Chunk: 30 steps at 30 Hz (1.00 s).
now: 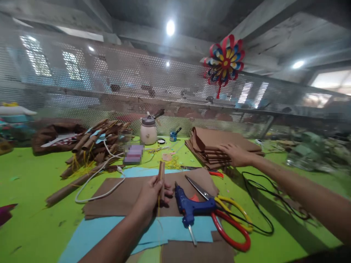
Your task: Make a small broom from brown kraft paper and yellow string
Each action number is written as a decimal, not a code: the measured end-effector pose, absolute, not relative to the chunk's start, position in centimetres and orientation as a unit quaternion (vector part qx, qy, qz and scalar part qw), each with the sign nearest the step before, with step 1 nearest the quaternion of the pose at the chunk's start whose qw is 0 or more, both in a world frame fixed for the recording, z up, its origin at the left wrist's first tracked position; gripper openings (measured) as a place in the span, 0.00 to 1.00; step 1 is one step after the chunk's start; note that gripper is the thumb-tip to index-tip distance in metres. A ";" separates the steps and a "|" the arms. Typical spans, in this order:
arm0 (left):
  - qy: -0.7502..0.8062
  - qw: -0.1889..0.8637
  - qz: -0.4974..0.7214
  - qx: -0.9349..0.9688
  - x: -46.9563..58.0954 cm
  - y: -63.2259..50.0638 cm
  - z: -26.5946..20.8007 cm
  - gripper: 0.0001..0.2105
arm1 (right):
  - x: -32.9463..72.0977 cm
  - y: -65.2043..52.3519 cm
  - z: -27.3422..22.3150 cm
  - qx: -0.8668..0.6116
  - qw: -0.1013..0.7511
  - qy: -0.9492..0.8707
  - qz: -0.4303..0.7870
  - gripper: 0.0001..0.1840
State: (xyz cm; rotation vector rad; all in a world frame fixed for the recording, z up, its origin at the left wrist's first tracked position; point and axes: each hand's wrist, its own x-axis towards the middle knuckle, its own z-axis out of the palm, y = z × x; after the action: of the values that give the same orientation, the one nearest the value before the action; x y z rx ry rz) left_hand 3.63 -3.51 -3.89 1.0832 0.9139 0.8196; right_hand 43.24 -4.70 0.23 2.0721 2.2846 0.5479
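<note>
Brown strip [162, 170] sits pinched in left hand [153, 190].

Legible text: we can read none | beyond the left hand [153, 188], pale jar [148, 132]: we see a mark, too small to make out | beyond and left of that hand, purple item [133, 154]: pixelated, we cannot read it | farther beyond, blue bottle [173, 137]: too small for us

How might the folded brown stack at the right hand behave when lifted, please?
The folded brown stack would probably bend and sag if lifted by one edge, as its thin layers curl over in rounded folds. Its layers may slide apart, since no tie shows around them and their edges sit unevenly.
</note>
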 end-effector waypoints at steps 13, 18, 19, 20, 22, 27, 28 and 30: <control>0.429 0.670 0.343 0.499 3.6 -3.2 -3.5 0.09 | 45.7 0.4 -5.2 0.728 -0.110 0.641 0.216 0.31; 0.424 0.673 0.347 0.497 3.6 -3.4 -3.4 0.09 | 45.1 0.9 -5.2 0.742 -0.181 0.592 0.258 0.23; 0.422 0.674 0.347 0.497 3.6 -3.4 -3.4 0.09 | 44.8 0.9 -5.2 0.744 -0.190 0.583 0.265 0.23; 0.422 0.675 0.349 0.495 3.6 -3.5 -3.4 0.08 | 44.5 0.9 -5.1 0.744 -0.196 0.578 0.271 0.23; 0.423 0.674 0.354 0.491 3.6 -3.5 -3.4 0.08 | 43.6 1.3 -5.1 0.740 -0.192 0.584 0.273 0.23; 0.422 0.674 0.363 0.486 3.7 -3.4 -3.3 0.07 | 40.9 3.3 -6.0 0.735 -0.127 0.623 0.236 0.13; 0.422 0.673 0.362 0.488 3.7 -3.5 -3.3 0.06 | 40.5 3.5 -6.2 0.738 -0.115 0.625 0.227 0.14; 0.424 0.672 0.360 0.489 3.8 -3.6 -3.2 0.06 | 40.1 3.5 -6.5 0.741 -0.095 0.632 0.208 0.16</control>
State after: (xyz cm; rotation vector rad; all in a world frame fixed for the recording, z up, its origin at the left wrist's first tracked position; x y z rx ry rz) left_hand 3.75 -3.60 -3.15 1.1009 0.9541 0.8096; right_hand 40.14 3.46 -6.51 2.4798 2.1147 0.6949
